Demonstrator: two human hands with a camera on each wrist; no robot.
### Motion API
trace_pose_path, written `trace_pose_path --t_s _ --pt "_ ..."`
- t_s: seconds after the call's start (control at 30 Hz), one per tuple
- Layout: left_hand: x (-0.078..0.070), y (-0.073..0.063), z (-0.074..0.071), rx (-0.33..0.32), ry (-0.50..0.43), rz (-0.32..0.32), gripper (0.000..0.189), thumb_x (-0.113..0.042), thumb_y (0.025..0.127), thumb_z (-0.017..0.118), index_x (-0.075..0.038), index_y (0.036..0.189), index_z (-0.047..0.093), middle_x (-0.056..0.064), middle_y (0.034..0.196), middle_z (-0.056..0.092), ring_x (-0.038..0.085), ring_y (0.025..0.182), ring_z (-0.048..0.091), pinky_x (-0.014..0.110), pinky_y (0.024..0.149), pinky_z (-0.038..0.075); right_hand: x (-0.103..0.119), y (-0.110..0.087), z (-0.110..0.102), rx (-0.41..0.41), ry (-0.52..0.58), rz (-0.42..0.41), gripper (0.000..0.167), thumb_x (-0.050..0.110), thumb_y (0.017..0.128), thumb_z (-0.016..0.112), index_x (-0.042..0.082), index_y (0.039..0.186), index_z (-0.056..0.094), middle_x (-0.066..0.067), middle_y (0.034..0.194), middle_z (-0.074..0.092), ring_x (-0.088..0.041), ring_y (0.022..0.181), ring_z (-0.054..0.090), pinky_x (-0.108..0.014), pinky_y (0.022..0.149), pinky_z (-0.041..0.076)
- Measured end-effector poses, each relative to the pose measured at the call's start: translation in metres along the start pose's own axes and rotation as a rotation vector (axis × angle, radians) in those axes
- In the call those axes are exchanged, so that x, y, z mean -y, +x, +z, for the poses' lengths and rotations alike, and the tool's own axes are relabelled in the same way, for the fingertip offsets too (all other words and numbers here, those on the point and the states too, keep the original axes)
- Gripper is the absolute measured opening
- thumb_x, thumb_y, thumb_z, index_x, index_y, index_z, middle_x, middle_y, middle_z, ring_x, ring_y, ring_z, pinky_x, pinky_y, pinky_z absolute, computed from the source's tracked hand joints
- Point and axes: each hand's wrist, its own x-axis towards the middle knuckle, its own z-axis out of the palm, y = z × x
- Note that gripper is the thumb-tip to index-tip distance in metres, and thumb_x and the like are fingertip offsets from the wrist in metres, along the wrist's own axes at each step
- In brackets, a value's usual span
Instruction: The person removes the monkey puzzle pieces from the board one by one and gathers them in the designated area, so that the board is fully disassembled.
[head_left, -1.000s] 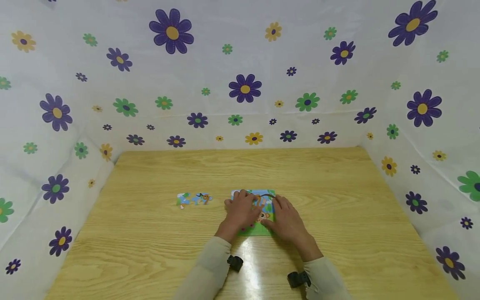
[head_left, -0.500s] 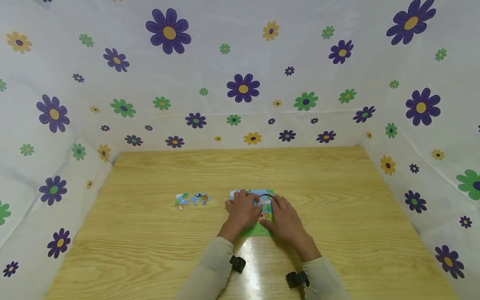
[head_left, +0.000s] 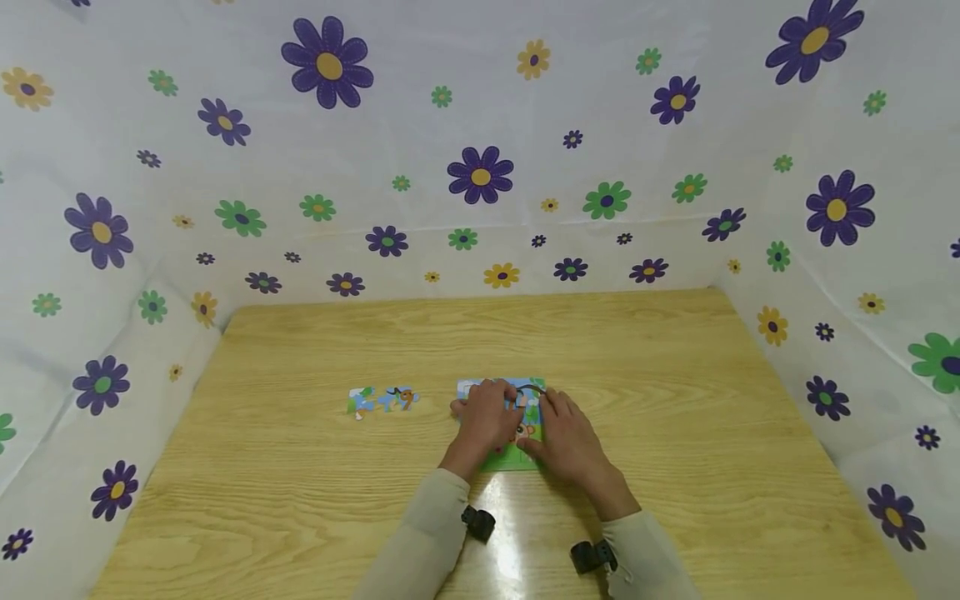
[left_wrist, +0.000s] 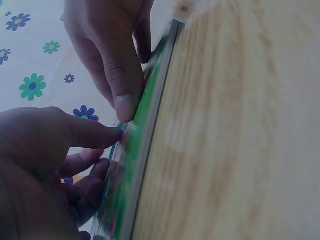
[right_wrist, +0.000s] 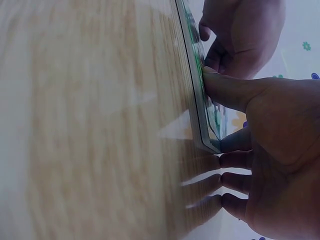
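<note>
A puzzle board [head_left: 525,460] with a cartoon monkey picture and a green lower part lies flat on the wooden table, partly hidden under both hands. My left hand [head_left: 483,421] is over its left and middle part, the fingers bent and the fingertips right at the picture surface. In the left wrist view, the thumb tip [left_wrist: 116,134] reaches the board's top, with nothing visible in the gap between thumb and fingers. My right hand [head_left: 573,437] rests at the board's right edge. Its thumb [right_wrist: 225,89] lies on the picture, and the other fingers stretch past the corner onto the table.
Several joined or overlapping jigsaw pieces [head_left: 382,400], blue with brown and green, lie left of the board. The wooden table [head_left: 300,500] meets a flower-printed white cloth [head_left: 420,125] at the back and sides. Each sleeve carries a black wrist camera [head_left: 478,523].
The left hand shifts slightly rightward over the board and covers more of its middle. The right hand stays at the right edge. The whole head view drifts slightly.
</note>
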Motion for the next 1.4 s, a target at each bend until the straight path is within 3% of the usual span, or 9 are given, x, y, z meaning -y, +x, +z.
trace_pose_path --t_s 0.13,0.2,0.33,0.43,0.53,0.7,0.9,1.1,1.4 --pt "-0.001 0.004 0.002 0.002 -0.079 0.013 0.020 -0.027 0.090 0.065 -0.020 0.108 0.061 -0.005 0.103 0.067 0.022 0.098 0.060 0.054 0.087 0.027 -0.001 0.000 0.000 -0.007 0.011 0.005 0.081 0.042 0.089 0.067 -0.011 0.142 0.038 -0.028 0.148 0.037 -0.041 0.138 0.035 -0.050 0.112 0.031" --pt "-0.001 0.005 0.003 0.001 -0.100 0.017 0.028 -0.024 0.089 0.066 -0.020 0.116 0.059 -0.007 0.098 0.068 0.021 0.096 0.060 0.054 0.088 0.026 -0.001 0.000 0.000 -0.009 0.021 0.009 0.080 0.043 0.089 0.067 -0.010 0.142 0.038 -0.027 0.147 0.038 -0.039 0.137 0.036 -0.049 0.111 0.032" --pt "-0.003 0.009 0.002 0.010 -0.091 0.012 0.048 -0.025 0.089 0.064 -0.021 0.135 0.051 -0.010 0.086 0.061 0.023 0.104 0.057 0.058 0.093 0.025 -0.001 0.001 0.000 -0.013 0.033 0.015 0.079 0.043 0.089 0.067 -0.009 0.142 0.039 -0.027 0.148 0.037 -0.039 0.138 0.035 -0.050 0.111 0.032" --pt "-0.003 0.010 0.000 0.031 -0.081 0.011 0.049 -0.025 0.089 0.064 -0.021 0.136 0.052 -0.010 0.082 0.060 0.027 0.109 0.055 0.060 0.094 0.025 -0.001 0.001 0.000 -0.006 0.035 0.023 0.079 0.043 0.089 0.067 -0.009 0.142 0.039 -0.027 0.149 0.036 -0.039 0.139 0.034 -0.050 0.112 0.031" --pt "-0.001 0.010 -0.003 0.035 -0.078 0.020 0.042 -0.025 0.088 0.066 -0.021 0.129 0.057 -0.009 0.088 0.064 0.027 0.109 0.055 0.059 0.092 0.025 0.000 0.000 -0.001 0.003 0.034 0.029 0.080 0.042 0.088 0.068 -0.008 0.143 0.038 -0.026 0.149 0.036 -0.040 0.140 0.033 -0.050 0.113 0.030" --pt "0.010 0.009 -0.008 -0.020 -0.033 0.051 0.040 -0.029 0.084 0.074 -0.024 0.122 0.060 -0.007 0.101 0.065 0.023 0.105 0.054 0.053 0.086 0.030 0.000 0.000 -0.002 0.024 0.032 0.030 0.080 0.042 0.088 0.068 -0.008 0.143 0.038 -0.026 0.151 0.034 -0.041 0.142 0.030 -0.051 0.114 0.028" --pt "0.031 0.005 -0.018 -0.061 -0.034 0.026 0.040 -0.024 0.083 0.075 -0.026 0.120 0.060 -0.004 0.101 0.061 0.023 0.103 0.050 0.048 0.079 0.028 -0.002 0.001 -0.001 0.045 0.027 0.044 0.080 0.044 0.090 0.065 -0.008 0.144 0.036 -0.024 0.153 0.031 -0.040 0.144 0.027 -0.050 0.116 0.025" --pt "0.045 0.004 -0.028 -0.078 -0.025 -0.005 0.040 -0.019 0.083 0.071 -0.027 0.120 0.060 -0.001 0.105 0.060 0.027 0.108 0.049 0.053 0.083 0.029 -0.003 0.001 0.000 0.052 0.046 0.063 0.080 0.043 0.090 0.065 -0.007 0.145 0.035 -0.024 0.154 0.030 -0.040 0.145 0.025 -0.051 0.116 0.024" --pt "0.062 0.000 -0.040 -0.087 0.021 -0.061 0.042 -0.017 0.082 0.072 -0.025 0.122 0.061 0.007 0.123 0.055 0.033 0.116 0.043 0.061 0.093 0.026 -0.001 0.000 -0.001 0.060 0.059 0.067 0.080 0.044 0.091 0.064 -0.007 0.146 0.034 -0.024 0.155 0.028 -0.041 0.145 0.023 -0.051 0.117 0.022"
